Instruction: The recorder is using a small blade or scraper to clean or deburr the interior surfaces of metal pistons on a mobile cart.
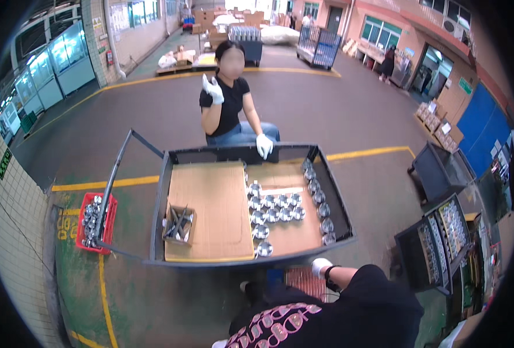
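My right hand [322, 267], in a white glove, is low beside the near edge of a dark metal cart [257, 262]. Its fingers are too small and blurred to read. Just below it shows a reddish slatted crate [308, 281], partly hidden by my body. A white patch at the lower edge, probably my left hand [220, 344], is mostly cut off. On the cart, shiny round metal parts [272, 215] stand in rows, with more along its right side. A cardboard sheet [213, 203] covers the left half; an open small box [179, 226] of dark slender pieces sits on it.
Across the cart sits a co-worker [229, 110], one gloved hand raised, the other on the far rim. A red crate [98, 223] of metal parts stands left, beside the cart's handle [116, 168]. Loaded racks [436, 246] stand at right; a wire cage trolley [318, 47] is farther back.
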Motion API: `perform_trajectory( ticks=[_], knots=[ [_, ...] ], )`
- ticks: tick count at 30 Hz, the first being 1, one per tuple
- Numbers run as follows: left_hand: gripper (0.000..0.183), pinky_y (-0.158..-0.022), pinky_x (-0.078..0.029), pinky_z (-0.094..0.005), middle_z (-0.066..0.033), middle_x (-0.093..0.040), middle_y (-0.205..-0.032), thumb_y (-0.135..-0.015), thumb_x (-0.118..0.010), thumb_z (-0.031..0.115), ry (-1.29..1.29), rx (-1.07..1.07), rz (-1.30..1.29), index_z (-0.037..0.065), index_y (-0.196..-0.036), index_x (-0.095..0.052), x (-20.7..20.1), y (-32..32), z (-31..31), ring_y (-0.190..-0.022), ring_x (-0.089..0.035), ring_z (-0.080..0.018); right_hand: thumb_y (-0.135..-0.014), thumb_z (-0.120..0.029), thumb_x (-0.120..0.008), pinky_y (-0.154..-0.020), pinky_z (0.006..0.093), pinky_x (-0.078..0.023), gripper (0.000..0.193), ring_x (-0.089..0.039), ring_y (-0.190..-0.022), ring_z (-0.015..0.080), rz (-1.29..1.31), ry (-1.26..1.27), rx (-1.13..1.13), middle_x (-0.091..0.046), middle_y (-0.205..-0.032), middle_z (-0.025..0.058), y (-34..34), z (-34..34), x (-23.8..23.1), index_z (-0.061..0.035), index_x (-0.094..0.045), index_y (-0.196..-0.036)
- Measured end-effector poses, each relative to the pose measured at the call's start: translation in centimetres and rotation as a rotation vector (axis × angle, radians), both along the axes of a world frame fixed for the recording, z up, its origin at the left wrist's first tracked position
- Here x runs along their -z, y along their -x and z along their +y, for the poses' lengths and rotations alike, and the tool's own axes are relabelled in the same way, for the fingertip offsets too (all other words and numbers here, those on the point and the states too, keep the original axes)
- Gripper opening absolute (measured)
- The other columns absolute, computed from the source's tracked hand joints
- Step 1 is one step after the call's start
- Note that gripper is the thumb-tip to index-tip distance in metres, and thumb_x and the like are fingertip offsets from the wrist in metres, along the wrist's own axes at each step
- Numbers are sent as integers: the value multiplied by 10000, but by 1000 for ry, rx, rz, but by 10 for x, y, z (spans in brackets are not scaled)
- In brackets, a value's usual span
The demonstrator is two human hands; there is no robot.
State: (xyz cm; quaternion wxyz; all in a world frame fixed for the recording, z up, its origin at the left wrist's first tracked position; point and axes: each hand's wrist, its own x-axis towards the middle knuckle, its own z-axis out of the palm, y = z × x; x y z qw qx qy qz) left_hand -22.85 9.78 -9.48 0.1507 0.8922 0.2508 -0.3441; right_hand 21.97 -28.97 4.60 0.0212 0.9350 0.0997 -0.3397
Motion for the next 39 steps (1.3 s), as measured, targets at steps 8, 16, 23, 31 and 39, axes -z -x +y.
perform_trajectory(
  ticks=[8, 16, 23, 31, 39],
  knots=[
    [186, -644, -559, -423, -86, -717, -848, -778, -622, 275, 87, 400, 24, 151, -829, -751, 21, 35, -23, -786, -701, -286, -786, -82, -489, -825, 442, -519, 284, -632, -946, 393, -135, -160, -140, -650, -979, 229, 62, 18, -48, -59, -671, -1003],
    [167, -739, -527, -428, -163, -668, -829, -783, -563, 125, 78, -268, -447, 29, -814, -697, -48, -12, -51, -776, -645, -363, -822, -50, -455, -983, 445, -434, 486, -510, -1178, 375, -205, -147, -183, -498, -1314, 197, 34, 23, -90, -75, -482, -1307],
    [322, -909, -409, -485, -204, -583, -1107, -882, -578, 285, 315, -109, -713, 11, -1044, -629, -97, -102, -85, -1046, -521, -377, -800, -412, -668, -1068, 464, -340, 760, -423, -1268, 399, -89, -188, -668, -450, -1356, 254, -59, 59, -45, -12, -383, -1379],
    [633, -931, -458, -450, -241, -609, -1163, -843, -483, 598, 973, -113, -108, 63, -1147, -635, 195, -193, -228, -1109, -562, -402, -840, -422, -623, -983, 452, -431, 739, -520, -1160, 383, 122, -189, -876, -484, -1323, 218, -104, 90, 36, -80, -330, -1425],
    [489, -900, -458, -449, -199, -613, -1085, -891, -484, 459, 1077, 401, 58, 51, -1121, -625, 267, -243, -286, -1026, -570, -354, -861, -399, -607, -911, 455, -463, 637, -558, -1066, 368, 132, -307, -866, -538, -1221, 190, -117, 66, 36, -79, -392, -1367]
  ],
)
